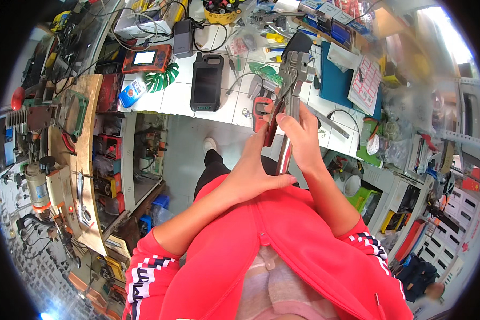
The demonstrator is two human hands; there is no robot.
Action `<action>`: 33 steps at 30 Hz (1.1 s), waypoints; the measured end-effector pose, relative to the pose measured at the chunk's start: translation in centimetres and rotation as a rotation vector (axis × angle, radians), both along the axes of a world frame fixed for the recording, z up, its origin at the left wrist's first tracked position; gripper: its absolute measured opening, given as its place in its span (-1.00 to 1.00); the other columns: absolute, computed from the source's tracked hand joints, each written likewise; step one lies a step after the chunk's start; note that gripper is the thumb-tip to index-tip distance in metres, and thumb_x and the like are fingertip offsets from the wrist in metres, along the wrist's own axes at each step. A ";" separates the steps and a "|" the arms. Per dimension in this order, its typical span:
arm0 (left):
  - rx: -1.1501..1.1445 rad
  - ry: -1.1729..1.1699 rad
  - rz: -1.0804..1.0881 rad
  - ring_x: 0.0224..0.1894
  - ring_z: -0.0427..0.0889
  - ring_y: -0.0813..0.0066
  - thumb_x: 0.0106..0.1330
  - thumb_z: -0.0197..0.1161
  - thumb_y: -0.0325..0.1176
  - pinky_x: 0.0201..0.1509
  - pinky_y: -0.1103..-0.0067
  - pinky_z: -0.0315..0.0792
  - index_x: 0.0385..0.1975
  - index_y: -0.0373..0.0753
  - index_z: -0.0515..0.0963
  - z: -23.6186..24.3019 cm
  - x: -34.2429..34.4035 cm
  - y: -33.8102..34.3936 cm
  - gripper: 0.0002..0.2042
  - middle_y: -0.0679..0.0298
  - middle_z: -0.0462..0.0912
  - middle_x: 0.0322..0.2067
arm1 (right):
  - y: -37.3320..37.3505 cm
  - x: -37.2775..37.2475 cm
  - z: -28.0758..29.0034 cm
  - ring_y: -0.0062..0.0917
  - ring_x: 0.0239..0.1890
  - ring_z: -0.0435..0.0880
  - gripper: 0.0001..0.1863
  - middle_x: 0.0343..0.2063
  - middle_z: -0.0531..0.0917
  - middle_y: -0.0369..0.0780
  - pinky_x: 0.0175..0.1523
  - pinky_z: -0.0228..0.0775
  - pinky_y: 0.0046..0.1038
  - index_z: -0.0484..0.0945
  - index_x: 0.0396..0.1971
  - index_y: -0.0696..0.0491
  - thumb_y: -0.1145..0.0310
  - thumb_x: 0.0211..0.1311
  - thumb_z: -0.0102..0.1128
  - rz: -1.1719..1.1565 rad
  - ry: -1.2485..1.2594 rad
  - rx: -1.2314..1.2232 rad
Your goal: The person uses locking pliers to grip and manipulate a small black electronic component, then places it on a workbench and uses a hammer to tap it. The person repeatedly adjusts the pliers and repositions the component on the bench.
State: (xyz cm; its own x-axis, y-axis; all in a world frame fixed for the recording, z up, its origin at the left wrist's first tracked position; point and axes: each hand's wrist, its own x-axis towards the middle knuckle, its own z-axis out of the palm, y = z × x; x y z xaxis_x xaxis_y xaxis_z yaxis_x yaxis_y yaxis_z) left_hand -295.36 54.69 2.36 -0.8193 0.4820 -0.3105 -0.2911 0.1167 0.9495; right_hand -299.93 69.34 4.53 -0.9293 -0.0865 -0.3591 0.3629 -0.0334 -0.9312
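A large plier-like hand tool (289,88) with a grey metal head and two long, dark red and silver handles is up in front of my body, its head pointing away from me. My right hand (303,136) is closed around it below the head, with the thumb lying on the handle. My left hand (253,168) holds the lower part: its fingers reach the left handle and its thumb is by the bottom end of the right one. Past the tool's head, a black device (297,42) lies on the white-tiled bench (168,101). A red meter-like device (260,109) is just left of the tool.
On the bench lie a rugged black handheld device (206,82), a red-framed device with a lit screen (146,57), a blue-and-white packet (133,93) and a teal folder (330,80). A metal ruler-like strip (332,125) lies right of my hands. A wooden-topped bench (85,160) with machines stands left.
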 end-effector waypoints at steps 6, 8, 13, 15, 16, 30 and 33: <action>-0.032 0.200 0.149 0.28 0.17 0.14 -0.18 0.52 -0.24 0.32 0.36 0.11 0.32 -0.33 -0.03 0.5 0.1 1.5 0.05 0.01 0.18 0.16 | 0.4 1.9 0.2 -0.47 0.01 0.41 -0.28 0.01 0.40 -0.17 0.11 0.28 -0.39 0.20 0.18 0.15 0.33 -0.01 0.28 0.072 -0.046 -0.255; -0.017 0.123 0.125 0.28 0.18 0.14 -0.20 0.54 -0.23 0.33 0.37 0.11 0.33 -0.31 -0.03 0.8 0.2 1.4 0.07 0.00 0.17 0.18 | 0.7 2.3 -0.1 -0.46 0.07 0.37 -0.24 0.04 0.39 -0.17 0.18 0.20 -0.38 0.20 0.19 0.15 0.35 -0.08 0.29 0.103 -0.079 -0.242; -0.094 -0.032 -0.058 0.14 0.46 0.29 -0.01 0.40 -0.26 0.23 0.41 0.29 0.08 -0.30 0.46 2.0 -3.2 -4.3 -0.41 0.10 0.53 0.03 | 1.8 3.5 0.7 -0.46 0.16 0.31 -0.17 0.07 0.37 -0.16 0.28 0.08 -0.34 0.20 0.18 0.14 0.30 -0.21 0.28 0.202 -0.138 -0.229; -0.077 -0.120 0.366 0.06 0.51 0.32 0.29 0.15 -0.10 0.14 0.44 0.37 0.00 -0.35 0.50 1.7 -5.8 -5.8 -0.55 0.10 0.54 0.01 | 1.6 4.5 1.7 -0.39 0.20 0.30 -0.17 0.10 0.36 -0.12 0.34 -0.03 -0.32 0.21 0.15 0.21 0.25 -0.24 0.26 0.247 -0.247 -0.255; 0.264 -0.167 0.535 0.11 0.47 0.27 0.36 -0.12 0.18 0.23 0.41 0.27 0.15 -0.36 0.34 1.3 -6.8 -5.4 -0.33 0.03 0.51 0.04 | 1.4 4.9 2.2 -0.38 0.21 0.28 -0.15 0.10 0.35 -0.11 0.34 -0.03 -0.32 0.21 0.15 0.22 0.24 -0.25 0.26 0.268 -0.289 -0.286; 1.144 -0.464 0.543 -0.25 0.53 0.55 0.45 -0.08 -0.17 -0.22 0.56 0.37 0.16 -0.11 0.30 0.5 -7.2 -4.2 -0.65 0.27 0.52 -0.21 | -0.7 5.9 3.6 -0.35 0.21 0.29 -0.08 0.12 0.33 -0.13 0.32 0.00 -0.31 0.17 0.21 0.19 0.25 -0.33 0.22 0.385 -0.560 -0.306; 1.154 -0.540 0.525 -0.20 0.54 0.49 0.48 -0.17 -0.17 -0.09 0.52 0.45 0.22 -0.06 0.23 -0.2 -7.4 -4.3 -0.63 0.27 0.53 -0.25 | -0.8 5.9 3.4 -0.33 0.21 0.29 -0.06 0.12 0.32 -0.11 0.32 0.01 -0.31 0.13 0.23 0.21 0.25 -0.32 0.22 0.412 -0.572 -0.340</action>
State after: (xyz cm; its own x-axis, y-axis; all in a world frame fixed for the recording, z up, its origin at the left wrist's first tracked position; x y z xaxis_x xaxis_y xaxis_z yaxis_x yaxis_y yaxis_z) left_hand -302.77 50.41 2.21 -0.8903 0.3557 -0.2843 -0.4156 -0.8899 0.1879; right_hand -294.02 68.53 7.91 -0.4771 -0.5754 -0.6643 0.8283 -0.0417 -0.5587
